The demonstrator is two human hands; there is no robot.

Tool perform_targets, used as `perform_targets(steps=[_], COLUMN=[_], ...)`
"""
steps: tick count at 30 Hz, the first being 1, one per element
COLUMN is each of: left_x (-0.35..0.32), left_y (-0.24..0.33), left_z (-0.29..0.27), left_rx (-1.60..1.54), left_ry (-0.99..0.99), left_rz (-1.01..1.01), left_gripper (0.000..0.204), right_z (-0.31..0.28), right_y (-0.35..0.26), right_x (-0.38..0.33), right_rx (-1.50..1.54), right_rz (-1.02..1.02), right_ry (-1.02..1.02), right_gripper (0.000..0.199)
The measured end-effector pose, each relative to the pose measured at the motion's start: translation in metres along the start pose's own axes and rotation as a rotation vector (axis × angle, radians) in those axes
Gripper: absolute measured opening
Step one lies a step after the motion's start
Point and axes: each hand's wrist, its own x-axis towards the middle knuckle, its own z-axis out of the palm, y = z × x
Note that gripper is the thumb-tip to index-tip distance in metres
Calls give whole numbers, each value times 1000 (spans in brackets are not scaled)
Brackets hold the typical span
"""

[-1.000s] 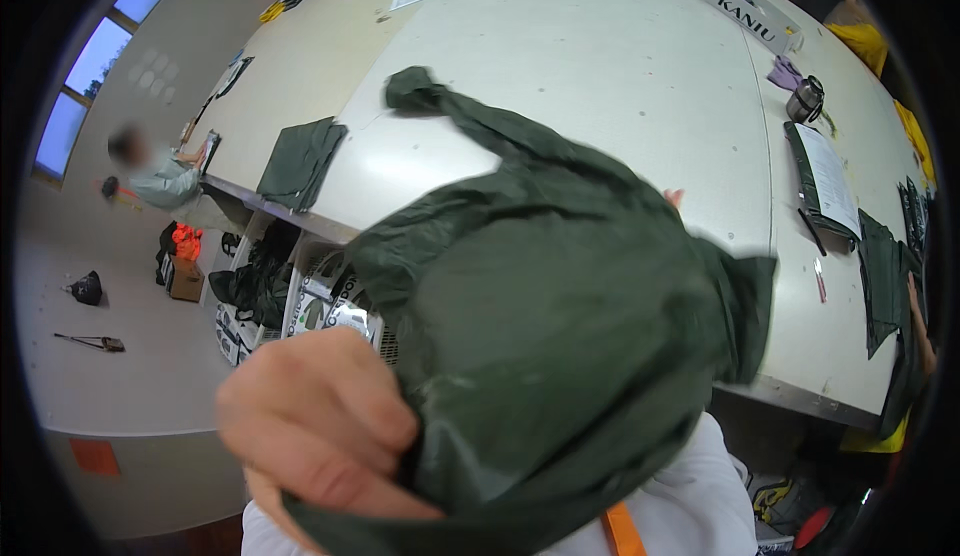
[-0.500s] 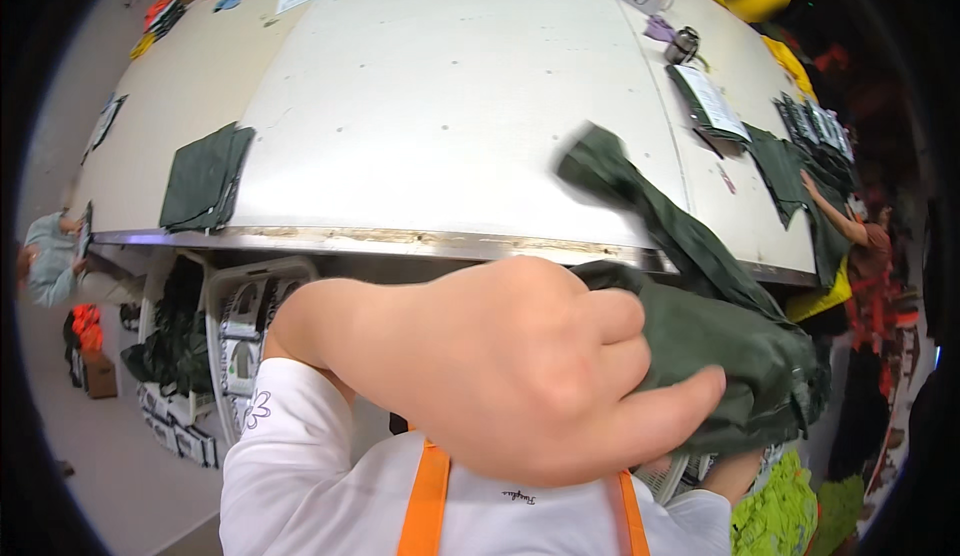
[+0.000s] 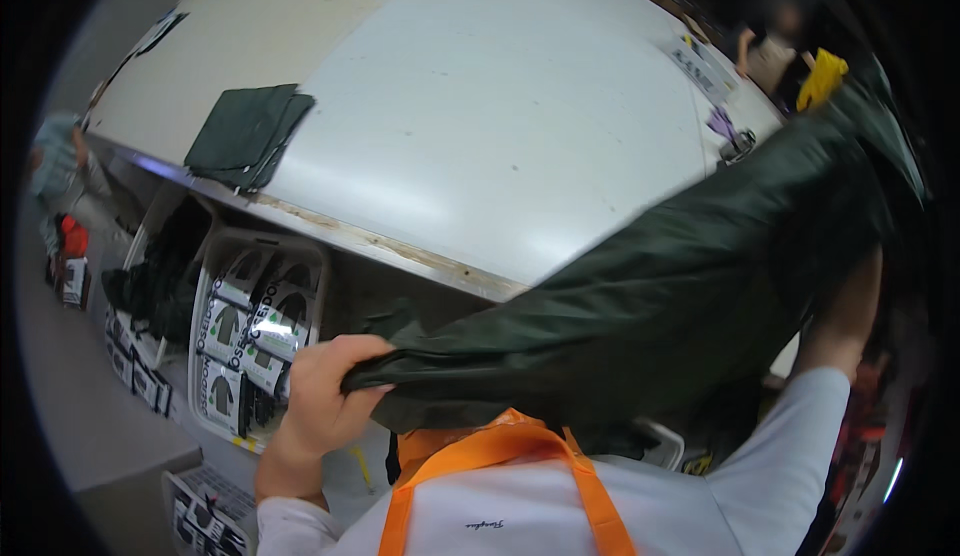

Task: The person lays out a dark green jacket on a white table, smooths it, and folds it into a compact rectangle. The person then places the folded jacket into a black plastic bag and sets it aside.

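A dark green, smooth-coated garment [image 3: 620, 316] is stretched across my front, rising from lower left to upper right. My left hand [image 3: 335, 386] is closed around its gathered left end, thumb and fingers pinching the fabric. On the other side my right forearm [image 3: 848, 316] reaches up behind the cloth. The garment hides my right hand, so its fingers cannot be seen. Whether it is a jacket or trousers cannot be told from these folds. A folded dark green garment [image 3: 250, 136] lies on the white table [image 3: 450, 106], near its front edge at the left.
Under the table edge stands a white basket [image 3: 205, 356] of packaged garments, with dark green cloth [image 3: 165, 276] beside it. A grey box [image 3: 705, 66] and a dark bottle [image 3: 738, 146] sit at the table's right. One person [image 3: 775, 56] stands far right, another [image 3: 75, 176] far left.
My left hand has moved left and down from in front of me and now grips the garment's end. The garment has been raised and spread wide. The view has turned left.
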Motion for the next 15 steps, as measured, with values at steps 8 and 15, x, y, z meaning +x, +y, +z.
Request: perform_targets(steps=[8, 15], left_x=[-24, 103], left_y=[-132, -263], left_z=[15, 88], left_rx=[394, 829], left_ry=[30, 50], left_rz=[-566, -485], left_gripper=[27, 91], right_z=[530, 548], right_y=[-91, 2], right_x=[195, -67], right_rx=[655, 97], right_rz=[-660, -352], right_ry=[5, -604], right_gripper=[29, 59])
